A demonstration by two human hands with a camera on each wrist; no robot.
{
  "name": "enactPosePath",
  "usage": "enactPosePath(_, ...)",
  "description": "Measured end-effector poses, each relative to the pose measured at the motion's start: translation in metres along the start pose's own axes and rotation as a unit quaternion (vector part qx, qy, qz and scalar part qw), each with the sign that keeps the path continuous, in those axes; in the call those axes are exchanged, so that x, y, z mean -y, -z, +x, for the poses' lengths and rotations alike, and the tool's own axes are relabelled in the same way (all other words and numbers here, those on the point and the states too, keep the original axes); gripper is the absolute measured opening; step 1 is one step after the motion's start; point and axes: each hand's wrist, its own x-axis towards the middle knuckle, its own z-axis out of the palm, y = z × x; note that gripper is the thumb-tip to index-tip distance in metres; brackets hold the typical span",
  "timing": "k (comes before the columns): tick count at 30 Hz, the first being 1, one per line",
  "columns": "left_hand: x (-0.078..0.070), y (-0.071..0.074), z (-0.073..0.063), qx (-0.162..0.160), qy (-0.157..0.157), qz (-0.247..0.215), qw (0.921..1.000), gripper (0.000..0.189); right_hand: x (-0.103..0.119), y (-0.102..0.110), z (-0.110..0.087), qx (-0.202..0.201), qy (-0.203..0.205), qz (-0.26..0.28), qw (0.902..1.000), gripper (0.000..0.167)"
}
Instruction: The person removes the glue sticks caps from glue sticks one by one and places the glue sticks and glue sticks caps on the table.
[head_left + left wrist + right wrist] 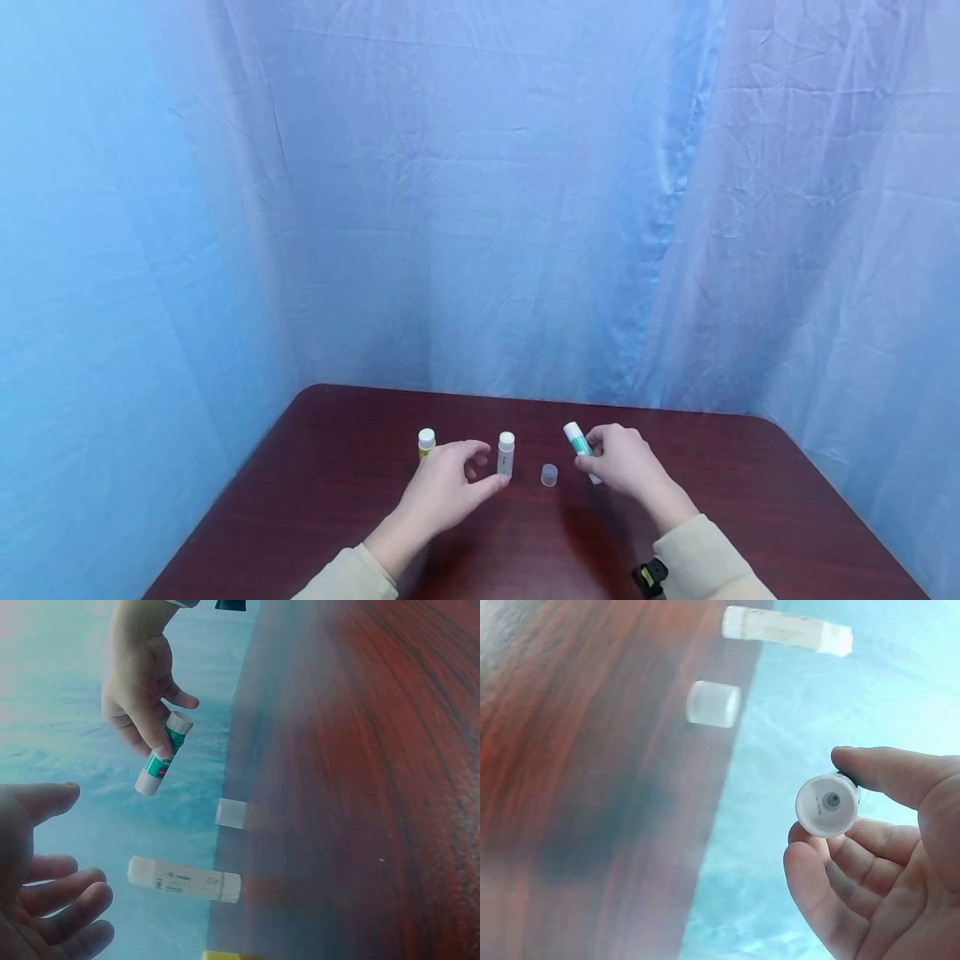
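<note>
My right hand (626, 458) pinches a green-and-white glue stick (576, 436) between thumb and fingers, tilted above the table. Its round hollow end faces the camera in the right wrist view. A white glue stick (506, 457) stands upright nearer the middle. Beside it my left hand (448, 485) is spread with thumb and fingers apart; the left wrist view shows a gap between them and the white stick. Between the two sticks, a small translucent cap (549, 476) stands on the table. Partly hidden behind the left hand is a yellow glue stick with a white top (427, 438).
A dark red-brown wooden table (525, 550) carries all these things. Blue cloth (480, 208) hangs behind it and along both sides. A black device (649, 577) is at the right sleeve.
</note>
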Motion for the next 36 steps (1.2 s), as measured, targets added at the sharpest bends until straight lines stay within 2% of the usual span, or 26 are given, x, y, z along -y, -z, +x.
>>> enactPosePath(11, -0.011, 0.010, -0.002, -0.012, -0.022, -0.014, 0.9996, 0.039, 0.018, 0.016, -0.014, -0.002, 0.027, 0.004, 0.9996, 0.018)
enactPosePath(19, -0.015, 0.013, -0.005, -0.029, -0.065, -0.018, 0.9973, 0.033, 0.022, 0.022, -0.028, -0.009, 0.052, 0.001, 0.9986, 0.019)
enactPosePath(29, -0.020, 0.014, -0.012, -0.023, -0.097, -0.025, 0.9947, 0.032, 0.024, 0.025, -0.046, -0.004, 0.087, 0.012, 0.9961, 0.019)
enactPosePath(36, -0.019, 0.015, -0.019, -0.018, -0.105, -0.041, 0.9934, 0.034, 0.021, 0.025, -0.060, 0.005, 0.114, 0.022, 0.9933, 0.020)
